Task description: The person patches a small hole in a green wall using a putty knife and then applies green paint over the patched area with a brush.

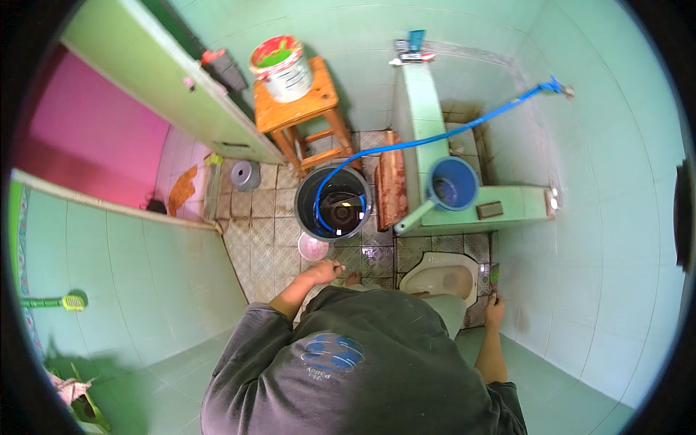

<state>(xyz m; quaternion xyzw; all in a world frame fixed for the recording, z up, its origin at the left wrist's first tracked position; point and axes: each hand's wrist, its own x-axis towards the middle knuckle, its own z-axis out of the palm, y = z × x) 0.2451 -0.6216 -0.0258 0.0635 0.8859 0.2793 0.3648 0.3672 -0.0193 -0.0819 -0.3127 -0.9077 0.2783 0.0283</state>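
The person stood in a small bathroom with pale green tiled walls, and the landmark here was the large black round plastic bucket (333,204) on the patterned tiled floor (268,239). The left hand (321,272) was just below this bucket, with its fingers curled together; whether it held something I could not tell. A small pink round container (313,247) stood between the left hand and the bucket, close to both. The right hand (495,308) was far to the right of the bucket, beside the wall, and its grip was closed around a small brush with a dark green head (494,275), which pointed up beside the white squat toilet pan (442,275).

A thin blue hose (435,138) went from a tap on the wall at the upper right down into the bucket, where dark water was visible. Right of the bucket, a blue plastic dipper with a pale green handle (449,187) lay on the green tiled basin ledge (522,203), and a dark rectangular block (490,209) was on the same ledge. Above the bucket stood an orange wooden stool (297,109) that carried a white paint pail with red and green colour patches on its top (281,69). Far to the left of the bucket, a green brush with a yellow head (54,302) was against the wall.
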